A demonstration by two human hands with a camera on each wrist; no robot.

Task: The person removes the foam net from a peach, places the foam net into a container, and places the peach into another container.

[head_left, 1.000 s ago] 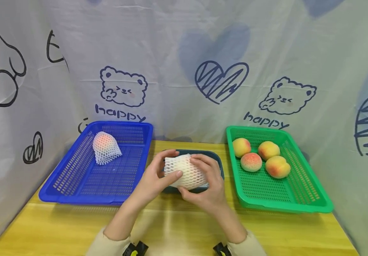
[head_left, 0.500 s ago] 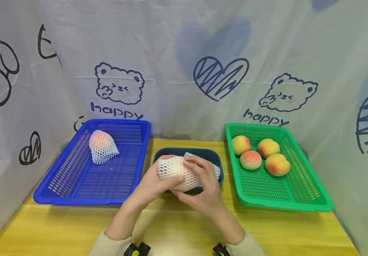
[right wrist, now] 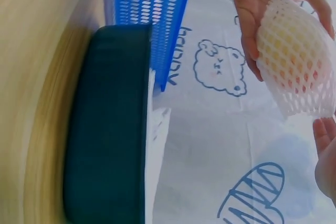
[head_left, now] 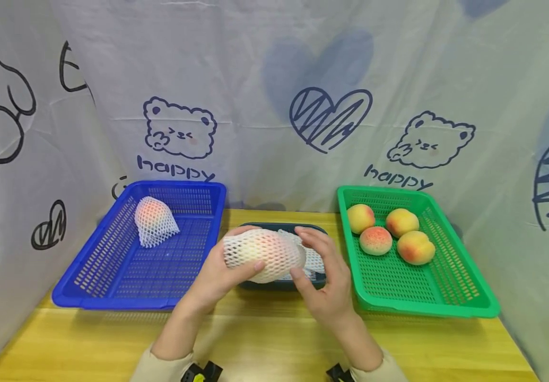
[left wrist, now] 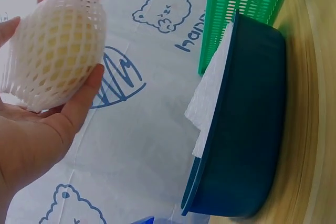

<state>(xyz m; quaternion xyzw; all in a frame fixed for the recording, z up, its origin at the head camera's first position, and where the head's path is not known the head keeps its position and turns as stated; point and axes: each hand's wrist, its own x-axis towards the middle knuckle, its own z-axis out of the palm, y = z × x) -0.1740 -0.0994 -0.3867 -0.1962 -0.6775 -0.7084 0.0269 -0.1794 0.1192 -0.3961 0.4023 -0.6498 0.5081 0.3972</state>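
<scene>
A peach in a white foam net sleeve (head_left: 264,254) is held up over the dark teal bin (head_left: 274,286). My left hand (head_left: 221,270) grips its left side, thumb across the front. The peach's red blush shows through the mesh toward the right, where the sleeve's end stands out past the fruit. My right hand (head_left: 327,276) is at that end, fingers and thumb spread apart above and below it. In the right wrist view, right fingertips (right wrist: 321,129) touch or nearly touch the sleeve's edge. More white foam nets (head_left: 314,260) lie in the bin.
A blue basket (head_left: 140,297) on the left holds one netted peach (head_left: 155,217). On the right, a green basket (head_left: 427,307) holds several bare peaches (head_left: 415,248). Both baskets and the bin stand on a wooden table (head_left: 264,339) before a printed curtain (head_left: 255,159).
The netted peach has moved left with my left hand, and its red side has come into view. My right hand has moved right, its fingers spreading off the sleeve's side.
</scene>
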